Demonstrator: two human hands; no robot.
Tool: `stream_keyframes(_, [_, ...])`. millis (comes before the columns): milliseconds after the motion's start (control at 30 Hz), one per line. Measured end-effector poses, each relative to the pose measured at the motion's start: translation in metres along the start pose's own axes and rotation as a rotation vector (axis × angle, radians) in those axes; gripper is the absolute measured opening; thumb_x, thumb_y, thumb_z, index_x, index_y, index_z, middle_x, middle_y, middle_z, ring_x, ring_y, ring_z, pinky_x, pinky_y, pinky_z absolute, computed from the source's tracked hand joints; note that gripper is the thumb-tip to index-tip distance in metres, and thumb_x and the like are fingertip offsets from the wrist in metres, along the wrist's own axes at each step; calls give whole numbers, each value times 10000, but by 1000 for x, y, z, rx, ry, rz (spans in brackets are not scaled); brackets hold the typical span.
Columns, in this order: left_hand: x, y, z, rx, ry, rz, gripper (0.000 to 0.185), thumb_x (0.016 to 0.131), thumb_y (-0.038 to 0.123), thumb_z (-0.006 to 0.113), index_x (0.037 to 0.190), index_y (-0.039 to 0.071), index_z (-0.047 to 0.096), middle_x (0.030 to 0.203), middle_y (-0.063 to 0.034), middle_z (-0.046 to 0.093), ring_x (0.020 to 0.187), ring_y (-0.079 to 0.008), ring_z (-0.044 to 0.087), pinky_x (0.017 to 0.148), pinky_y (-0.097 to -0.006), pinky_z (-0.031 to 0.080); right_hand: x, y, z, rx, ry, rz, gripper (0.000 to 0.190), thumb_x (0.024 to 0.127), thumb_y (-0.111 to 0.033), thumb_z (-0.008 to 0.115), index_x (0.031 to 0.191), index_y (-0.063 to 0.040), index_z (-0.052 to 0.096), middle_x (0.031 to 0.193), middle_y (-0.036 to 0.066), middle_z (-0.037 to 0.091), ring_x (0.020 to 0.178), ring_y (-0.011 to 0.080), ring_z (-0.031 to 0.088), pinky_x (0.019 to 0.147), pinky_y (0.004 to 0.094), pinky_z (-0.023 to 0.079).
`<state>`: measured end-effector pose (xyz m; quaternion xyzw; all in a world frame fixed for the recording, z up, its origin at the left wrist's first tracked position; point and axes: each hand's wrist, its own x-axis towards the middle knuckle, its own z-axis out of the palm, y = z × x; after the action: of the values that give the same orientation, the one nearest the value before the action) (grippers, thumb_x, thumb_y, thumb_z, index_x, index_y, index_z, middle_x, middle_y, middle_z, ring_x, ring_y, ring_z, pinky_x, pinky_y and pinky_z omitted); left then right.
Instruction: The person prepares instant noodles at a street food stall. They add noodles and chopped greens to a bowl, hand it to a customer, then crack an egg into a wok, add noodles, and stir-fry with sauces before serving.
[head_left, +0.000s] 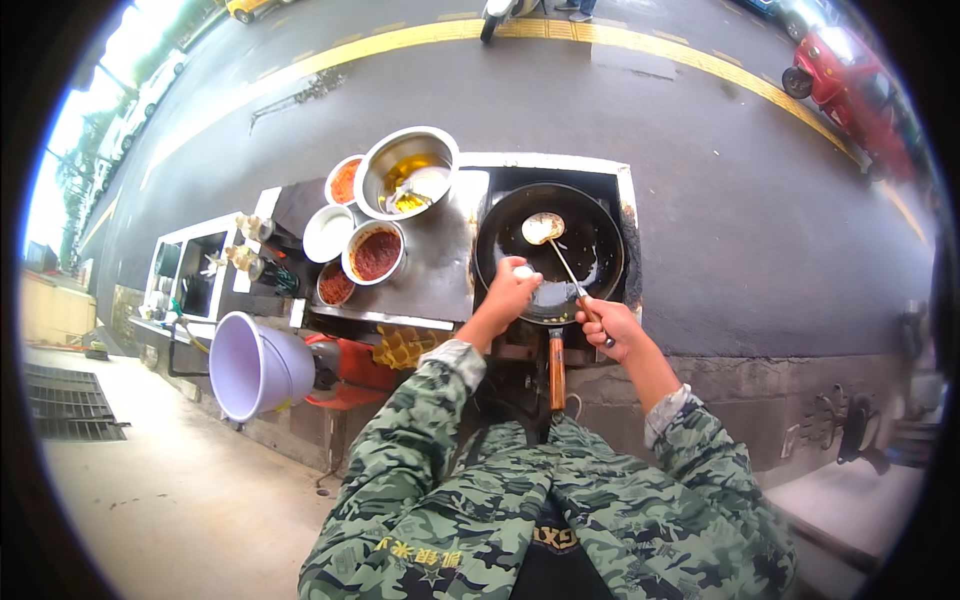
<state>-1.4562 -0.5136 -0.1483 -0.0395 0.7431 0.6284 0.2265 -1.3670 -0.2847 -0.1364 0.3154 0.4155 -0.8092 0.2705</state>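
Observation:
A dark wok (499, 244) with a wooden handle (556, 371) rests on the stove, its inside wet and shiny with what looks like oil. In my right hand (613, 330) is the wooden grip of a metal ladle (543, 228); its bowl is over the wok and looks coated with something pale and brown. My left hand (510, 292), at the wok's near left rim, holds a small white rounded thing (523, 273) that looks like an egg, partly hidden by my fingers. A few small yellow-green bits lie near the wok's front rim.
Left of the wok, a steel counter (442, 262) bears a large steel pot (409, 210) with yellow liquid, a bowl of dark red paste (376, 253) and a white bowl (328, 234). A lavender bucket (240, 367) and yellow egg trays (405, 346) are nearer me.

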Motion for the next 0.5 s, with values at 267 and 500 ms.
stream_keyframes(267, [80,-48,93,122,193,92,475,966,226,669,1257,-89,464,1159,-293,631,1074,-389,644,942,-450,508,-88,18,4,-521,106,-275,87,1021,-135,552,945,-95,544,690,-12,518,464,70,457,384,255,352])
stream_keyframes(500, [89,-42,109,159,244,117,521,955,301,670,1199,-127,499,1200,-373,612,1167,-506,602,988,-510,495,-91,21,-22,-430,225,-325,48,1024,-110,559,1046,-88,595,719,-12,511,457,71,441,393,254,344])
